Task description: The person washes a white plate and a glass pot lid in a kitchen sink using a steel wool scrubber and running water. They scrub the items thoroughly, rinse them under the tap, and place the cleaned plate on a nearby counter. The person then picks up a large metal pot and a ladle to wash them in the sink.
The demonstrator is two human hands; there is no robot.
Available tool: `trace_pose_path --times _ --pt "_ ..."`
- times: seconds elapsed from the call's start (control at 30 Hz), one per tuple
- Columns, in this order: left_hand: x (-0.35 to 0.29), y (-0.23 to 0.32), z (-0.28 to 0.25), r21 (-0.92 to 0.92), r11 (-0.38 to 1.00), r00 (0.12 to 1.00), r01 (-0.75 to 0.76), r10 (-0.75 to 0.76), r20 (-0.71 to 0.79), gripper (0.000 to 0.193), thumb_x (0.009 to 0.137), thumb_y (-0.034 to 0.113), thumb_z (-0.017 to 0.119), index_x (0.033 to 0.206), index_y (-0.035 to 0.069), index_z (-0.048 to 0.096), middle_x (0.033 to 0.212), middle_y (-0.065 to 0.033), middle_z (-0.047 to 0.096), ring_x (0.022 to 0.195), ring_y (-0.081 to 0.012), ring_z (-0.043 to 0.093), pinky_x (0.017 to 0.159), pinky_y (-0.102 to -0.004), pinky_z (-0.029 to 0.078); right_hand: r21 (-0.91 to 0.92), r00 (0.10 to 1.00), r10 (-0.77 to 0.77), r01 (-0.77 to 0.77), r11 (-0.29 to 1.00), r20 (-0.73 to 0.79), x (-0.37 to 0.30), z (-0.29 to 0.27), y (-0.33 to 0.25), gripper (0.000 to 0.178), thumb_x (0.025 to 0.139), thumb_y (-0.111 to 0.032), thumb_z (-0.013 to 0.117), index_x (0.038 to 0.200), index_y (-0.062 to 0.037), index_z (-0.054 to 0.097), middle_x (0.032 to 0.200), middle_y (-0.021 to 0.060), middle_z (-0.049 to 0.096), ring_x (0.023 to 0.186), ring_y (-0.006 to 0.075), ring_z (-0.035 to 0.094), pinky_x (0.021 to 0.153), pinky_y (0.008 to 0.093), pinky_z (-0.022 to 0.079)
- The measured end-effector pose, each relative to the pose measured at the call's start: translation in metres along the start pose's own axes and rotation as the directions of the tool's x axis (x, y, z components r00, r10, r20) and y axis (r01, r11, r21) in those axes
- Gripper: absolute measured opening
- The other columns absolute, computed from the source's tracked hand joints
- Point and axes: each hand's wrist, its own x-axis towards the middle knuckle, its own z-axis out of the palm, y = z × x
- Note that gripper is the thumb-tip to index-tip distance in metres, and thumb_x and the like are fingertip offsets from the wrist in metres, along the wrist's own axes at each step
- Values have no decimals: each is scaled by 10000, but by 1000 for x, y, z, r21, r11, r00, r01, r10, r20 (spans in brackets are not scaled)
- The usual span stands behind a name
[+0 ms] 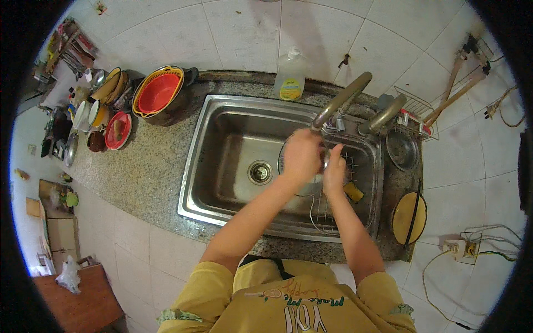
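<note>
My left hand [302, 155] and right hand [334, 172] touch a round dish [312, 187], centre of the frame; I cannot tell whether my blurred fingers grip it. Beneath lies the sink [236, 141]; beyond, upper centre, the faucet [344, 99] and bottle [290, 76].

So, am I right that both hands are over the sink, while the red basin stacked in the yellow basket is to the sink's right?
Not quite: the head view shows the red basin stacked in the yellow basket to the left of the sink. The left hand and right hand are indeed over the sink.
</note>
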Motion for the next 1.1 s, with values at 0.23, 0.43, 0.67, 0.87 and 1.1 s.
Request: trace_pose_path --times 0.23,0.43,0.67,0.87,1.1 --pt "-52 -2 22 -72 962 962 -262 255 -96 213 624 27 592 835 37 568 900 -93 552 811 -289 515 669 -379 395 517 988 150 -144 844 31 9 -2 -2 453 865 -401 449 905 35 565 822 92 590 718 169 556 640 290 453" --pt "-54 -56 12 -110 994 985 -11 -8 -170 240 638 0 613 867 35 552 896 -108 540 837 -306 497 716 -384 389 531 975 213 -216 819 67 9 -13 -10 490 852 -431 447 938 45 526 832 146 591 733 222 603 629 326 520" --pt "12 -65 -10 -302 953 996 15 -42 -82 280 620 20 646 881 45 547 861 -119 531 832 -319 486 733 -380 388 313 978 172 -200 928 115 2 -4 -24 485 859 -442 423 832 29 534 742 135 592 642 209 602 558 308 521" --pt "24 -36 -13 -283 922 958 -264 285 37 393 548 81 707 900 44 538 847 -119 532 823 -318 498 696 -392 408 238 978 135 -171 956 162 10 -8 -21 504 855 -452 421 783 34 530 676 128 573 539 199 582 478 294 503" --pt "18 -34 3 -322 867 895 -380 433 110 286 501 134 728 744 82 587 823 -96 529 822 -301 495 692 -384 400 233 976 171 -200 952 138 5 -8 -12 494 857 -446 422 774 30 527 655 121 561 542 195 580 467 299 497"
